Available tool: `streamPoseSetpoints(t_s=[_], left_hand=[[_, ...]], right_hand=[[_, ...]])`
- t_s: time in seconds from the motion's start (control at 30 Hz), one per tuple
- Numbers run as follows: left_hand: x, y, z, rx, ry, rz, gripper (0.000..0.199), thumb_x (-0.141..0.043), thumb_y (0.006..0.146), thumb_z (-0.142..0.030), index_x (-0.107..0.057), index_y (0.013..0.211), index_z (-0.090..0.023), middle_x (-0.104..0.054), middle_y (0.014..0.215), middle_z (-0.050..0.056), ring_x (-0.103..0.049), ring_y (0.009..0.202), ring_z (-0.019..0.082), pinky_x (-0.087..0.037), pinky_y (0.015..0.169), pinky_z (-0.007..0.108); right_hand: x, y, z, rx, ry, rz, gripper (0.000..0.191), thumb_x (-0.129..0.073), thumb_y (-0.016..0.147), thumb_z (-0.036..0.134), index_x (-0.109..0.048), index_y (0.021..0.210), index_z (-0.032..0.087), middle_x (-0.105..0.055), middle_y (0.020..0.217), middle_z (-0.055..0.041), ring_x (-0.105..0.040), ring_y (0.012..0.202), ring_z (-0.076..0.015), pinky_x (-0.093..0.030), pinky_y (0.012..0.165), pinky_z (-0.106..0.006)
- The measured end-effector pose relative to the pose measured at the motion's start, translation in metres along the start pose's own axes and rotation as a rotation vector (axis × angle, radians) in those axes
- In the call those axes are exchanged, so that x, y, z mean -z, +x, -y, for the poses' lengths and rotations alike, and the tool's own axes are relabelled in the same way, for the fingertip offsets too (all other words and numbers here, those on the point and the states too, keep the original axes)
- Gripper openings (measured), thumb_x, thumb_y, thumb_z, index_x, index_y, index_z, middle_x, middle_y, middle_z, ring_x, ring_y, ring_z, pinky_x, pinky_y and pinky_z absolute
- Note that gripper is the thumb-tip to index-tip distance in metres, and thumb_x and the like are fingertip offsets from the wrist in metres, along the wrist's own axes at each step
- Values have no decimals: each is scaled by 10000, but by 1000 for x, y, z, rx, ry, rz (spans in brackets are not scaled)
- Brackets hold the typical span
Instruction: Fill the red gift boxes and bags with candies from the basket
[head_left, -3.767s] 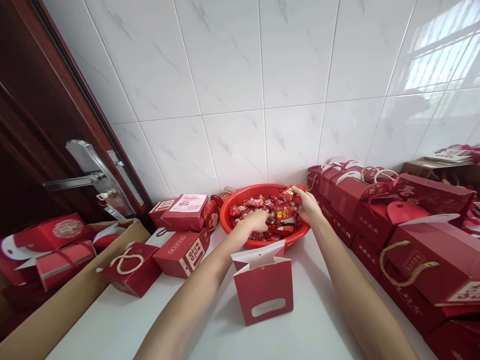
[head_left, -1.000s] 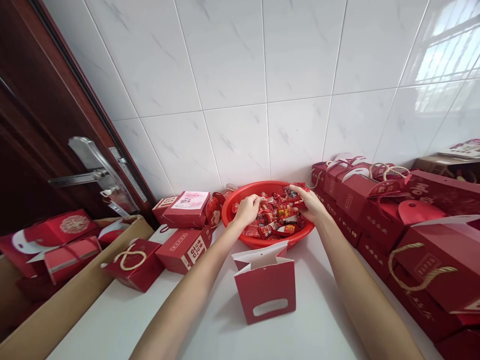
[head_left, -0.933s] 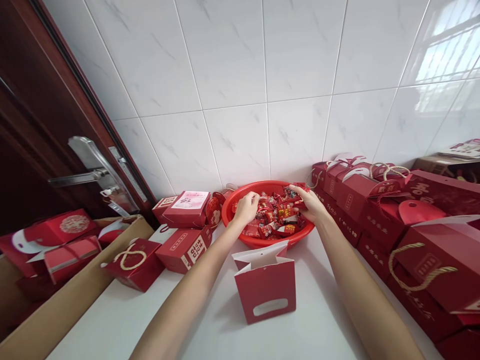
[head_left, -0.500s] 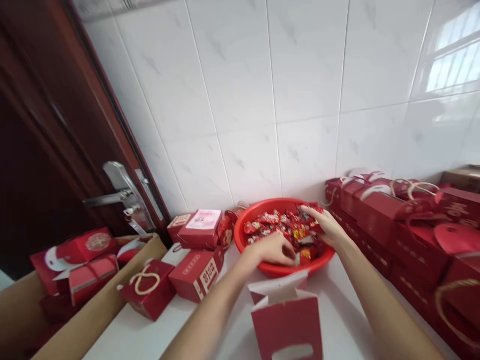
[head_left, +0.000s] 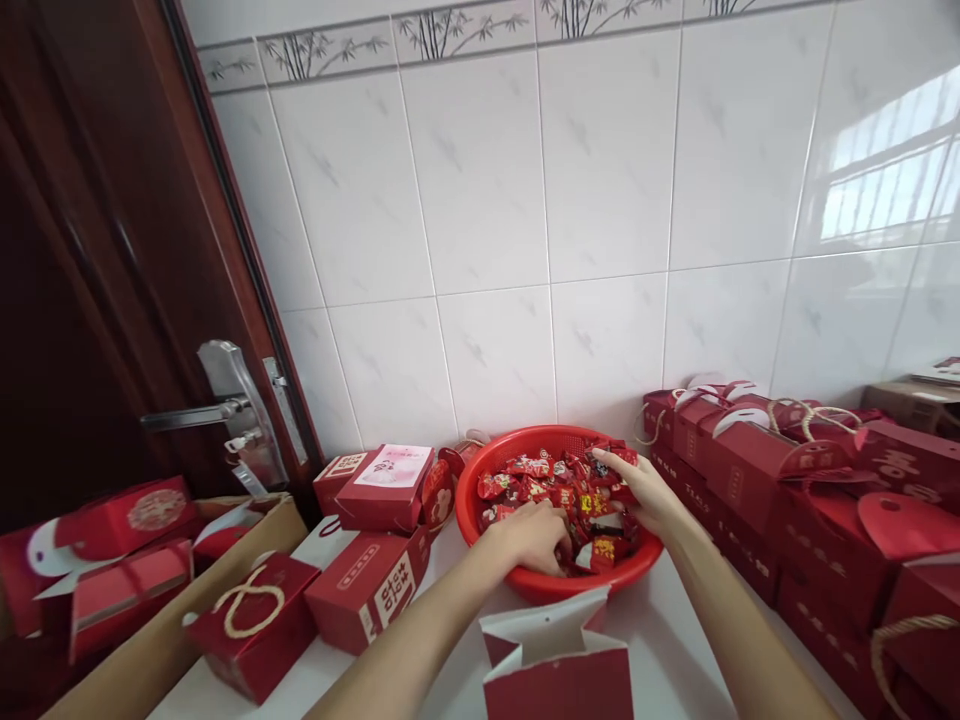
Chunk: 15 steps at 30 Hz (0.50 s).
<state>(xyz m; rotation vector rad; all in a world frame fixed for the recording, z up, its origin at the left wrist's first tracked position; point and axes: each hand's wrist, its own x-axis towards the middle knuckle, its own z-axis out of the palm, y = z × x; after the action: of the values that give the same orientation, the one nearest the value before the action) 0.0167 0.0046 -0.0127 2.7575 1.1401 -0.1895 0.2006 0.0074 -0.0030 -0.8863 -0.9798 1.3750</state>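
Observation:
A round red plastic basket (head_left: 469, 505) full of red wrapped candies (head_left: 551, 490) stands on a white tabletop by the wall. My left hand (head_left: 538, 538) is in its front part, fingers curled down among the candies; the fingertips and whatever they grip are hidden. At the right rim, my right hand (head_left: 646, 492) has its thumb over a red wrapped candy (head_left: 621, 456), the other fingers mostly out of sight. Directly in front of the basket, between my forearms, an upright dark red paper box (head_left: 559, 685) has its top open, white inside.
Closed red gift boxes (head_left: 757, 460) are stacked along the right. To the left stand more red boxes (head_left: 364, 585), one with a rope handle (head_left: 251, 600), beside a cardboard carton (head_left: 176, 600) holding red boxes. Behind are a tiled wall (head_left: 495, 370) and a dark door with a handle (head_left: 236, 410).
The camera view has tilted up, so the scene sits lower. My left hand has moved slightly left within the basket; my right hand stays at the right rim.

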Motion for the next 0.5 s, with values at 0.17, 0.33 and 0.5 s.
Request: streamPoseSetpoints(t_s=[0.17,0.33,0.5], left_hand=[[6,-1,-6,30,72,93,308,-671,772,-329,-777,1048,-243,-616,1278,143,-538,1220,364,-432,1029,469],[13,0,-18,74,146,145,252,-669,755,-245,-779,980,-273,-597,1320,125,-485,1285,375,-371,1078,523],[14,0,-23,25,233,81,200,-650,767,-205,-765,929,-189,-663,1172,169,-595,1118,352,-463,960,435]], right_hand=[[-1,-2,6,-7,-23,-7,300,-831,623,343,-630,766,173,-632,586,7,-516,414,-102,-347,308,-190],[0,-3,7,2,-30,5,345,-845,586,355,-636,792,175,-609,562,30,-503,416,-102,-322,303,-189],[1,-2,5,1,-31,23,386,-870,543,338,-630,796,171,-605,570,32,-489,415,-88,-299,305,-172]])
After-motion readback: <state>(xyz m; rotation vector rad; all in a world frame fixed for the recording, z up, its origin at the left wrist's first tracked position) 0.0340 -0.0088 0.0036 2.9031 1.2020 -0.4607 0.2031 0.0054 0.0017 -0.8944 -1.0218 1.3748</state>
